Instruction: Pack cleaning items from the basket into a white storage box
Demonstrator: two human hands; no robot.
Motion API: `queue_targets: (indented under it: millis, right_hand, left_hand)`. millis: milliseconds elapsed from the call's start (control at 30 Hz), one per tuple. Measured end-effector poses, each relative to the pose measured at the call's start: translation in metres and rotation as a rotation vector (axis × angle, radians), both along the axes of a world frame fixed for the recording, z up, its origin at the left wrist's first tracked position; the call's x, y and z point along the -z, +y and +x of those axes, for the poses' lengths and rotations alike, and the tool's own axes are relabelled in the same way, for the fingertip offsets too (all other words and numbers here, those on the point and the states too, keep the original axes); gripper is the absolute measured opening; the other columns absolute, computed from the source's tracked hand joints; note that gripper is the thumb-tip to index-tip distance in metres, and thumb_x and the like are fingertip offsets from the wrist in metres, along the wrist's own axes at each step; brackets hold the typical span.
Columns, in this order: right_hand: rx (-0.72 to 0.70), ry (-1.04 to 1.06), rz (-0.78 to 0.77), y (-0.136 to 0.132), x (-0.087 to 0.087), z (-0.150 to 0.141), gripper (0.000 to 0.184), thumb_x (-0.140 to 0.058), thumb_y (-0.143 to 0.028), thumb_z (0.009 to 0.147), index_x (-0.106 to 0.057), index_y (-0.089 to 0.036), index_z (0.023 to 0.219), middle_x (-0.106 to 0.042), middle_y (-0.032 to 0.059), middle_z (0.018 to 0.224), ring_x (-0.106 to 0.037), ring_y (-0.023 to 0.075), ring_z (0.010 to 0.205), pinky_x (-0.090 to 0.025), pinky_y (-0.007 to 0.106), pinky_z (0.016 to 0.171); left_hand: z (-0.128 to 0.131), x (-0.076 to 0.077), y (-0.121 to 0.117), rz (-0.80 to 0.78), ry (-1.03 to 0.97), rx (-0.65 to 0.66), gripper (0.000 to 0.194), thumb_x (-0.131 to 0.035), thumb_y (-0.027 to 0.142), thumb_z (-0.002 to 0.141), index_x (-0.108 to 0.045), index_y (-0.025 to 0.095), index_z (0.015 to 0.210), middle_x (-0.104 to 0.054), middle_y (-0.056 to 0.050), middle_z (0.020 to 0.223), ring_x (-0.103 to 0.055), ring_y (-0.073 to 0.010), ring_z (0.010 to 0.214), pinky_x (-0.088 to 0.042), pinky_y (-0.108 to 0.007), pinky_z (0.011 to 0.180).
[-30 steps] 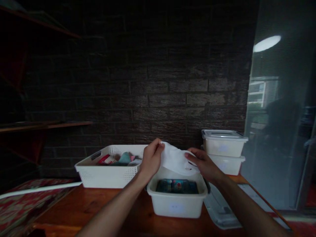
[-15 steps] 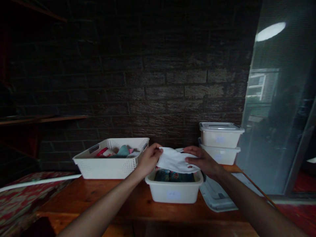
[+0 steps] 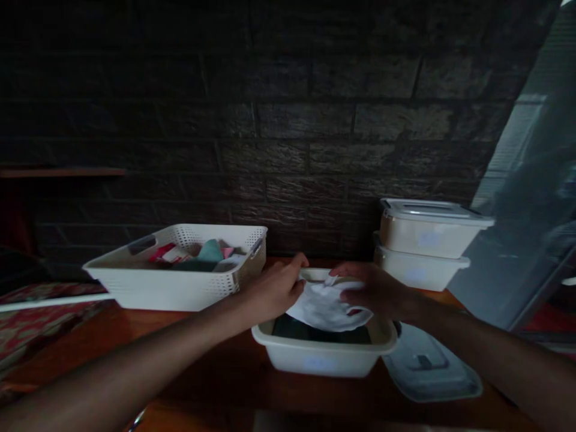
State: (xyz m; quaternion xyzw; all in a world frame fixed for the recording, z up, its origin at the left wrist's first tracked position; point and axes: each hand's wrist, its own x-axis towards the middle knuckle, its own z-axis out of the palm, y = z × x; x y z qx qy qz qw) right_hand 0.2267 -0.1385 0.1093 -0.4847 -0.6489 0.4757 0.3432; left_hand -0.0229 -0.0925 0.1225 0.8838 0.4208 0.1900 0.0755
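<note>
The left hand and right hand are pinching the white cloth over the open box, seemingly positioning it; stowing would be needing level lowering

A white cloth (visibly creased) sags over an open tub.

Now a white cloth is held by left hand and right hand over an open box, near the front edge of the table.

label on front box blurred, dk contents pt. hidden by cloth, shelf cut off
</note>
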Motion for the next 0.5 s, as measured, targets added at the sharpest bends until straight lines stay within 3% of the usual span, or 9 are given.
queue_targets:
  millis: [100,200,333,400,500]
  right_hand:
    - [-0.009,-0.172,0.028,0.008,0.005,-0.002,0.046,-0.066,-0.018,0.079,-0.062,-0.025,0.125,-0.070,0.0042,0.099,-0.069,0.0189,0.076,-0.058,0.029,0.062]
    - [-0.031,-0.426,0.109,0.012,0.010,-0.001,0.047,-0.062,-0.017,0.081,-0.062,-0.027,0.127,-0.070,0.0047,0.103,-0.069,0.0198,0.081,-0.057,0.029,0.065]
    - [-0.066,-0.775,0.402,0.008,0.018,-0.002,0.047,-0.062,-0.016,0.082,-0.064,-0.022,0.128,-0.066,0.0102,0.127,-0.063,0.0285,0.115,-0.052,0.040,0.095]
    - [-0.102,-0.906,0.528,0.006,0.018,-0.003,0.043,-0.064,-0.018,0.083,-0.067,-0.019,0.126,-0.065,0.0137,0.128,-0.061,0.0321,0.119,-0.049,0.043,0.099]
    - [-0.105,-1.080,0.521,0.010,0.008,-0.008,0.032,-0.068,-0.018,0.080,-0.073,-0.022,0.111,-0.073,0.0136,0.107,-0.070,0.0308,0.089,-0.053,0.040,0.075]
  left_hand:
    - [0.004,0.006,0.003,0.050,0.167,0.008,0.032,-0.046,0.029,0.095,-0.051,0.023,0.127,-0.068,-0.007,0.091,-0.068,-0.0238,0.081,-0.045,-0.031,0.067]
    - [0.007,0.008,0.001,0.058,0.333,0.028,0.031,-0.043,0.026,0.096,-0.051,0.021,0.126,-0.069,-0.008,0.085,-0.069,-0.0256,0.075,-0.042,-0.031,0.058]
    - [0.007,0.017,0.001,0.098,0.474,0.089,0.039,-0.046,0.024,0.094,-0.051,0.022,0.132,-0.069,-0.006,0.079,-0.067,-0.0254,0.066,-0.040,-0.032,0.054]
    - [0.004,0.028,0.003,0.121,0.456,0.111,0.044,-0.048,0.021,0.091,-0.052,0.024,0.135,-0.067,-0.005,0.075,-0.066,-0.0261,0.066,-0.042,-0.034,0.058]
    - [0.000,0.042,0.006,-0.043,0.145,0.064,0.032,-0.053,0.020,0.085,-0.068,0.026,0.113,-0.064,-0.005,0.070,-0.064,-0.0260,0.066,-0.046,-0.037,0.067]
